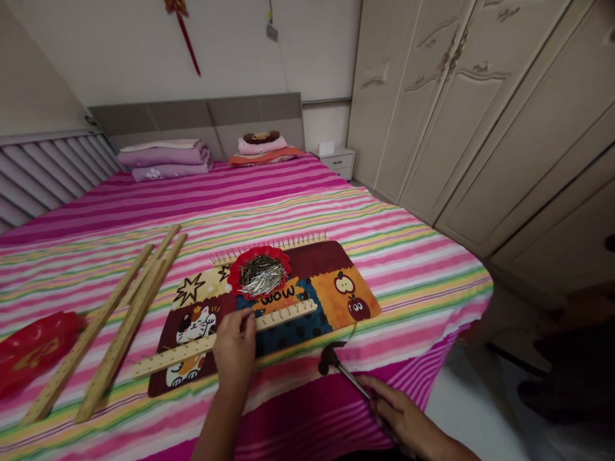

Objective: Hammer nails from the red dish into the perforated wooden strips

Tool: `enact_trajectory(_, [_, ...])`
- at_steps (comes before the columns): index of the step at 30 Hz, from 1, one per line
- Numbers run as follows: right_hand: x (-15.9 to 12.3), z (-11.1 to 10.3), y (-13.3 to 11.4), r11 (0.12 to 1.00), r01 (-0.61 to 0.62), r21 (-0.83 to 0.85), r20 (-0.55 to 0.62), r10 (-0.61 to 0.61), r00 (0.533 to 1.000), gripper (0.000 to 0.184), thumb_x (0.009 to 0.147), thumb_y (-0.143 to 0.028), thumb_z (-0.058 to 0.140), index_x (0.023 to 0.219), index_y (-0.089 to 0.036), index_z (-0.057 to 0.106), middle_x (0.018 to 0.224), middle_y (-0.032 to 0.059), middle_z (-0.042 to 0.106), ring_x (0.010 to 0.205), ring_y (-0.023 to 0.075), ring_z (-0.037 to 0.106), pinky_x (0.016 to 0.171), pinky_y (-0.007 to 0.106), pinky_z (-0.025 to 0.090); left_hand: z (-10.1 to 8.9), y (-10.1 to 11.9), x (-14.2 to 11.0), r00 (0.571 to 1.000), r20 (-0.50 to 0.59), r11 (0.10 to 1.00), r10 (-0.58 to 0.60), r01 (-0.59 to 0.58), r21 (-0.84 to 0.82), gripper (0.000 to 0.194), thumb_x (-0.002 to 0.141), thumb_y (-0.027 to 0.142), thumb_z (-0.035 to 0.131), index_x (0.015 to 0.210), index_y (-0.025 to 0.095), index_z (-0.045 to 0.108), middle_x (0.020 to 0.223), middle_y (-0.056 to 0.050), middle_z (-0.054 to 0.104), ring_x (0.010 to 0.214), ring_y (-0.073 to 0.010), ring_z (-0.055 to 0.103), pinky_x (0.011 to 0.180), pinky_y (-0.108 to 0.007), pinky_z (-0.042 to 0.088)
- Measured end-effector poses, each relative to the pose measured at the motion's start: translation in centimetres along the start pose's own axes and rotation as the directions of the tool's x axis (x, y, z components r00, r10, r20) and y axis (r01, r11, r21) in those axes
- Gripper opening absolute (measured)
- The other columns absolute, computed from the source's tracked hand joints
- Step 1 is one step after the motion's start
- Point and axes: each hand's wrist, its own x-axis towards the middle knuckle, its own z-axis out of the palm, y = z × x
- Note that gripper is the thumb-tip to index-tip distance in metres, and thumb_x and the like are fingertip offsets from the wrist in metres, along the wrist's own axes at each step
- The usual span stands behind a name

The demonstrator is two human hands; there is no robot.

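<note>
My left hand (235, 346) rests on a pale wooden strip (177, 357), thumb and fingers pinched together at its upper face. Whatever the fingertips hold is hidden. To the right of them a row of nails stands up from the strip; its left part shows small holes. My right hand (398, 410) is closed round the handle of a claw hammer (331, 360), whose dark head hovers near the mat's lower edge. Just beyond the strip, a red scalloped dish (234, 276) holds a heap of loose nails (263, 274). Under both lies a printed mat (298, 336).
Behind the dish lies another strip (307, 239) bristling with upright nails. Several bare wooden strips (129, 326) lie on the left, beside a red tray (41, 349). Everything sits on a striped bed cover (408, 256). Folded bedding (166, 157) is at the headboard; wardrobes (432, 96) stand right.
</note>
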Motion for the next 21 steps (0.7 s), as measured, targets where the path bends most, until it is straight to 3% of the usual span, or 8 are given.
enact_trajectory(2, [0.1,0.3,0.8,0.991,-0.093,0.094,-0.005,0.094,0.996,0.053,0.079,-0.038,0.044,0.127,-0.016,0.053,0.049,-0.0069,0.045,0.039,0.0103,0.040,0.041,0.020,0.032,-0.3,0.0,2.7,0.999,0.036,0.995,0.036,-0.039,0.092,0.027,0.081,0.033,0.045,0.086,0.019,0.068,0.085,-0.007,0.068,0.081,-0.0203,0.060,0.076,-0.031,0.046])
enact_trajectory(5, [0.2,0.6,0.9,0.976,-0.118,0.182,0.008,0.119,0.993,0.058,0.075,-0.041,0.044,0.127,-0.015,0.050,0.048,-0.0097,0.036,0.036,0.0074,0.027,0.038,0.018,0.018,0.4,0.0,6.9,0.967,0.247,0.961,0.058,-0.121,0.247,0.026,0.077,0.027,0.045,0.083,0.019,0.070,0.087,-0.010,0.069,0.083,-0.0230,0.061,0.079,-0.034,0.044])
enact_trajectory(8, [0.3,0.7,0.8,0.964,-0.139,0.228,0.017,0.139,0.990,0.063,0.072,-0.043,0.045,0.128,-0.014,0.048,0.048,-0.0101,0.036,0.036,0.0067,0.023,0.039,0.019,0.013,2.0,0.3,9.9,0.869,0.478,0.893,-0.129,-0.108,0.437,0.024,0.072,0.023,0.049,0.078,0.020,0.071,0.087,-0.013,0.071,0.081,-0.0263,0.063,0.072,-0.036,0.044])
enact_trajectory(11, [0.2,0.7,0.4,0.954,-0.148,0.260,0.013,0.150,0.989,0.064,0.071,-0.043,0.045,0.128,-0.013,0.048,0.048,-0.0101,0.036,0.037,0.0066,0.023,0.040,0.020,0.012,3.5,0.8,11.3,0.796,0.535,0.835,-0.285,-0.068,0.547,0.020,0.066,0.018,0.052,0.070,0.016,0.071,0.081,-0.018,0.070,0.076,-0.0290,0.064,0.066,-0.037,0.044])
enact_trajectory(17, [0.2,0.7,0.2,0.952,-0.164,0.258,0.013,0.166,0.986,0.062,0.071,-0.043,0.045,0.127,-0.014,0.048,0.049,-0.0095,0.039,0.036,0.0065,0.025,0.038,0.020,0.012,3.1,0.7,11.3,0.792,0.559,0.855,-0.245,-0.095,0.510,0.019,0.067,0.017,0.050,0.070,0.015,0.069,0.079,-0.018,0.070,0.074,-0.0255,0.065,0.063,-0.031,0.043])
enact_trajectory(19, [0.3,0.7,0.6,0.958,-0.143,0.248,0.026,0.141,0.990,0.060,0.072,-0.042,0.044,0.126,-0.015,0.048,0.049,-0.0103,0.039,0.035,0.0063,0.026,0.038,0.019,0.013,2.3,0.4,11.1,0.818,0.542,0.889,-0.194,-0.087,0.450,0.020,0.070,0.021,0.049,0.072,0.018,0.069,0.079,-0.013,0.071,0.074,-0.0226,0.064,0.065,-0.029,0.043])
enact_trajectory(21, [0.5,0.6,1.1,0.963,-0.124,0.240,0.033,0.119,0.992,0.058,0.074,-0.041,0.043,0.126,-0.016,0.047,0.048,-0.0111,0.039,0.034,0.0058,0.025,0.037,0.019,0.014,1.5,0.0,10.8,0.873,0.467,0.946,-0.143,-0.019,0.325,0.020,0.072,0.027,0.050,0.073,0.021,0.069,0.079,-0.008,0.071,0.075,-0.0204,0.063,0.068,-0.028,0.044])
